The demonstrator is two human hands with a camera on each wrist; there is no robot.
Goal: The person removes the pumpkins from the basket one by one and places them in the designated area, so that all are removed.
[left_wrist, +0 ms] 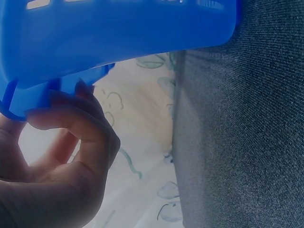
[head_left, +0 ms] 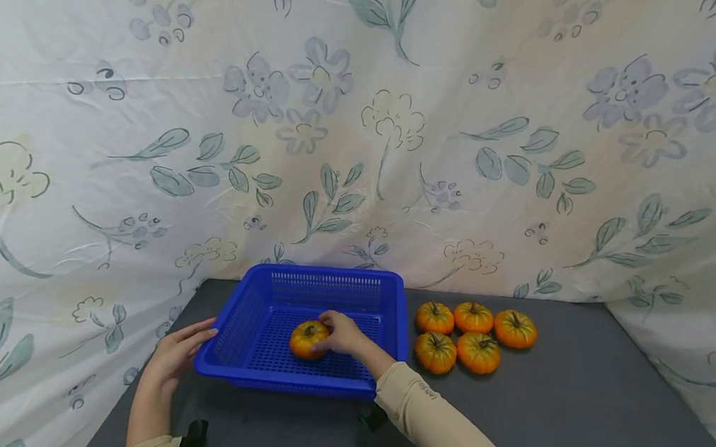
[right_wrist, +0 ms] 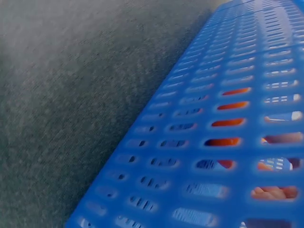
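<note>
A blue plastic basket (head_left: 239, 341) with slotted walls stands on the dark table. Inside it, near the middle of the floor, is a small orange pumpkin (head_left: 308, 340). My right hand (head_left: 343, 336) reaches over the basket's near right side and holds that pumpkin from the right, thumb in front and fingers behind. In the right wrist view, orange patches of the pumpkin (right_wrist: 230, 122) show through the slots of the basket wall (right_wrist: 190, 152). At the basket's left rim, my left hand (head_left: 177, 353) grips the edge; the left wrist view shows its fingers (left_wrist: 95, 137) curled at the rim.
Several more orange pumpkins (head_left: 474, 340) with brown stems sit in two rows just right of the basket. A floral cloth (head_left: 390, 148) hangs behind the table and along its sides. Dark grey fabric covers the table (head_left: 578, 413).
</note>
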